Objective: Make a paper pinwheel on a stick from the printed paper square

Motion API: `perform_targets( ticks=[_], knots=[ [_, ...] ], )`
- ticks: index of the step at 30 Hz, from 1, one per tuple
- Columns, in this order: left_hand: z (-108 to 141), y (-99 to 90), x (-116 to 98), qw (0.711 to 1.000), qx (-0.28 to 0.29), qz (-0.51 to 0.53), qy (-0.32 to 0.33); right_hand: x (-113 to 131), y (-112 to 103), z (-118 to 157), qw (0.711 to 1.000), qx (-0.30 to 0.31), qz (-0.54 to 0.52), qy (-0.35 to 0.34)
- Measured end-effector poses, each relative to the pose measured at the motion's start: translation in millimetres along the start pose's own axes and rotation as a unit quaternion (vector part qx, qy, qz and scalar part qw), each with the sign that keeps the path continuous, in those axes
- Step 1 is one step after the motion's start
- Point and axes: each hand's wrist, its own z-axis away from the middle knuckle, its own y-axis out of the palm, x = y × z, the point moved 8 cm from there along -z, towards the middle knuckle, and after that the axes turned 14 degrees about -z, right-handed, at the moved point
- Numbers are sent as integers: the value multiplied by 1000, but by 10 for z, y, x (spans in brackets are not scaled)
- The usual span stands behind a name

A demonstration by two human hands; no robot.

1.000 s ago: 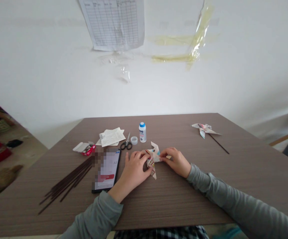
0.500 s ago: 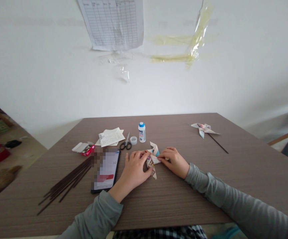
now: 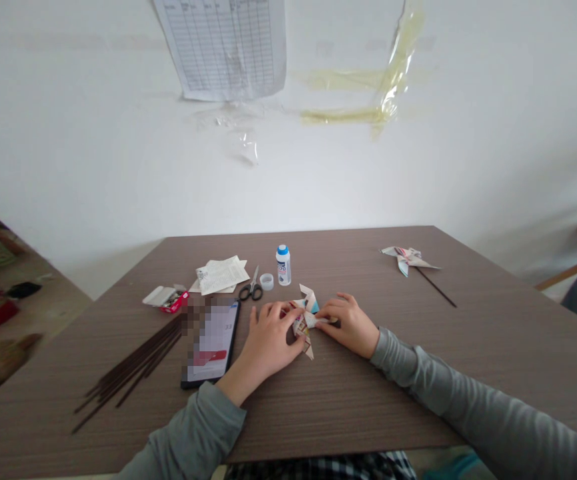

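Observation:
A folded paper pinwheel (image 3: 304,321) with printed patterns and pointed blades sits at the middle of the table, its lower tip touching the wood. My left hand (image 3: 271,337) grips its left side with the fingers curled over the folds. My right hand (image 3: 346,325) pinches its right side, the fingertips pressing a blade toward the centre. Both hands hide the pinwheel's middle. A completed-looking paper pinwheel (image 3: 408,260) on a dark stick lies at the far right, away from both hands.
On the brown wood-grain table (image 3: 348,407) lie a smartphone (image 3: 211,343), a bundle of thin dark sticks (image 3: 131,370), scissors (image 3: 251,288), a white glue bottle (image 3: 283,265), its round cap (image 3: 266,281), loose papers (image 3: 221,275) and a small red box (image 3: 171,300).
My right hand has slid left and closed further onto the paper's right blade. The left hand stays in place. The whole view has drifted slightly as my head moved.

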Motion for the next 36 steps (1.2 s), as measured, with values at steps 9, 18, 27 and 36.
perform_targets(
  ticks=[9,18,27,36],
  knots=[
    [-18,-10,-12,1000,-3,-2,3,28,-2,1,1000,3,13,8],
    [-23,-19,-28,1000,11,-24,2,48,-12,-9,999,8,25,31],
    [-27,-36,-41,1000,20,-22,-4,80,-22,-24,999,9,34,33],
    [-30,-58,-27,1000,13,-8,-7,64,-22,-12,999,4,25,24]
  ],
)
